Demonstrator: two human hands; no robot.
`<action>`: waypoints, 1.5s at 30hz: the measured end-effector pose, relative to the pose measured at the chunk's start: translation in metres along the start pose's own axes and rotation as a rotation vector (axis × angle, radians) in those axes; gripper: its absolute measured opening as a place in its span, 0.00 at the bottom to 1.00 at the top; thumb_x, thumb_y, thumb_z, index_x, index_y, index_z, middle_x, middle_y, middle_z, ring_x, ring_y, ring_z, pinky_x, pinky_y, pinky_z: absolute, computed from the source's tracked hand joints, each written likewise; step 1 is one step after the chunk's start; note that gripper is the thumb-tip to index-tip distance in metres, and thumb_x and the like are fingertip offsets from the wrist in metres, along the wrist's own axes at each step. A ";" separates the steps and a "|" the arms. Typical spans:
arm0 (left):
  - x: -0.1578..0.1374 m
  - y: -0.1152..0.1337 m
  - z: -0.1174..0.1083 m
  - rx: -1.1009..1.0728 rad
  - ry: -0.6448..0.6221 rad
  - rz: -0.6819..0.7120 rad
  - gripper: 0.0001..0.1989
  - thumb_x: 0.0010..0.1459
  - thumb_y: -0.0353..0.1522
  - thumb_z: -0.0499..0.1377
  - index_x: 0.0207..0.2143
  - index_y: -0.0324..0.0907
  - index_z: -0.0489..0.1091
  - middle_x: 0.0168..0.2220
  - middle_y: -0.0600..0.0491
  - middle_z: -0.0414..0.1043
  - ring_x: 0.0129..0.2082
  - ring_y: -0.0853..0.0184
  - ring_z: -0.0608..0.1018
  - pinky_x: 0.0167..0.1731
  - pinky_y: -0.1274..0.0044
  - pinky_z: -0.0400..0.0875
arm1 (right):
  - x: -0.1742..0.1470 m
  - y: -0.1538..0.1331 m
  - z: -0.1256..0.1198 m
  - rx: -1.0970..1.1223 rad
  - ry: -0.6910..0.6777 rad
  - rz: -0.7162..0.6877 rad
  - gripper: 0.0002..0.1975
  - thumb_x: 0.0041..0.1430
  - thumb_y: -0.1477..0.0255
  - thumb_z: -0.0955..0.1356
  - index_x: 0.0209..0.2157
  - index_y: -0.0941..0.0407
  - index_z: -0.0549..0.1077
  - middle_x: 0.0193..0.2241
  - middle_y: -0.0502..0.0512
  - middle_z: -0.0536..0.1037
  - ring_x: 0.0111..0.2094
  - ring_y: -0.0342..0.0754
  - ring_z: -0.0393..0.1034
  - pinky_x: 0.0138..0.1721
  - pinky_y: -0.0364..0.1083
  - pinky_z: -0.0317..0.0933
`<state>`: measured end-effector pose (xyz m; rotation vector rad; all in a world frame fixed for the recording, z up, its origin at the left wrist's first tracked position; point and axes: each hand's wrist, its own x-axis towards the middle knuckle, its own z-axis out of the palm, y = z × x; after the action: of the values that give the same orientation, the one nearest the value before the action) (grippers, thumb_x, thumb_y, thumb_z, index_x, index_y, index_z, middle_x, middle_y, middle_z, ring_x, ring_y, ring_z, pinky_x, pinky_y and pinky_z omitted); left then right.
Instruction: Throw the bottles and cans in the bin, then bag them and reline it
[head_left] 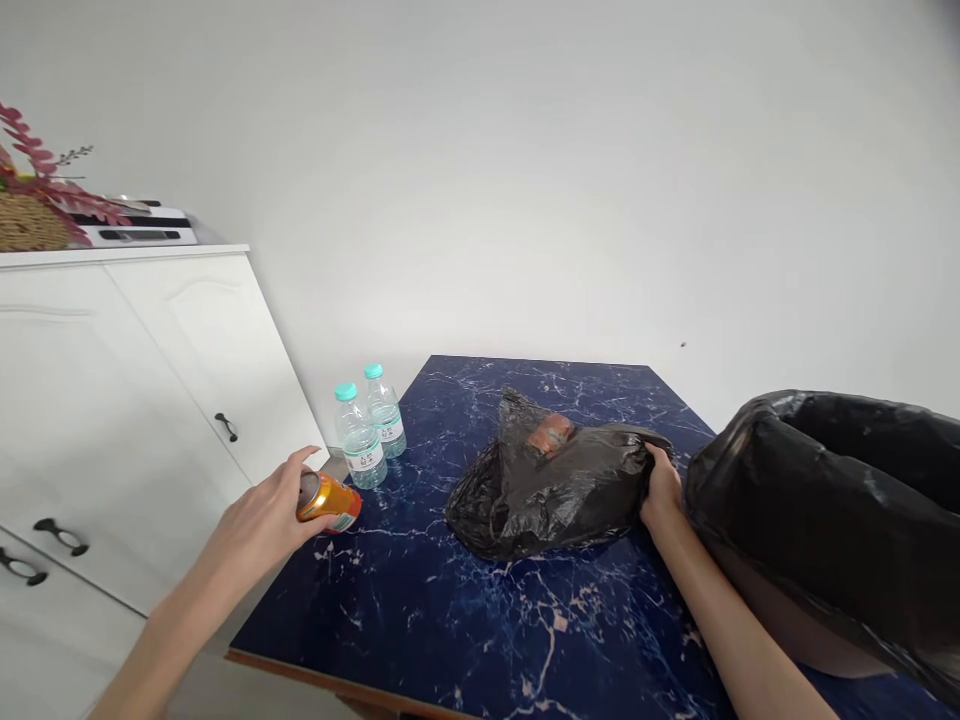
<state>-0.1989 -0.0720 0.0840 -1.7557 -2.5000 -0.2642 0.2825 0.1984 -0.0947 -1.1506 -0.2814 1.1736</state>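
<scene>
At the table's left edge my left hand (274,505) is closed around an orange and gold drink can (330,502), its thumb along the near side. The can leans, its top towards my palm. Whether its base touches the table I cannot tell. Two clear water bottles (361,450) with turquoise caps stand upright just behind it. My right hand (663,488) grips the right end of a black plastic bag (577,490) lying crumpled on the table, its fingers partly hidden. A reddish-orange object (551,435) shows at the bag's upper part; its kind is unclear.
A bin lined with a black bag (810,500) stands at the right, beside my right forearm. The blue marble-patterned table (465,620) lies before me, a white wall behind it. On the left is a white cabinet (150,380) bearing a woven basket (30,222) with red leaves.
</scene>
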 end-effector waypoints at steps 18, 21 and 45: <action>-0.004 0.017 0.032 -0.147 0.358 0.074 0.56 0.54 0.60 0.64 0.72 0.36 0.52 0.65 0.29 0.68 0.61 0.35 0.75 0.53 0.54 0.75 | -0.003 -0.002 -0.001 -0.018 -0.042 -0.059 0.16 0.72 0.60 0.71 0.50 0.58 0.77 0.43 0.55 0.81 0.38 0.47 0.78 0.40 0.49 0.76; -0.030 0.040 0.033 -0.203 0.680 0.228 0.38 0.63 0.50 0.64 0.67 0.39 0.61 0.63 0.33 0.67 0.64 0.41 0.72 0.62 0.54 0.69 | -0.005 -0.004 0.001 -0.038 -0.010 -0.045 0.15 0.72 0.61 0.71 0.51 0.58 0.76 0.45 0.55 0.80 0.39 0.47 0.78 0.41 0.50 0.76; 0.098 0.246 0.160 -1.018 -0.012 0.223 0.34 0.76 0.51 0.36 0.64 0.40 0.67 0.51 0.38 0.79 0.47 0.54 0.80 0.50 0.64 0.74 | -0.027 -0.009 0.012 -0.173 -0.195 -0.076 0.11 0.70 0.65 0.73 0.47 0.57 0.78 0.42 0.54 0.82 0.38 0.46 0.79 0.41 0.49 0.77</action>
<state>0.0042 0.1293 -0.0336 -2.2499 -2.2589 -1.7335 0.2678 0.1837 -0.0717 -1.1658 -0.5809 1.2139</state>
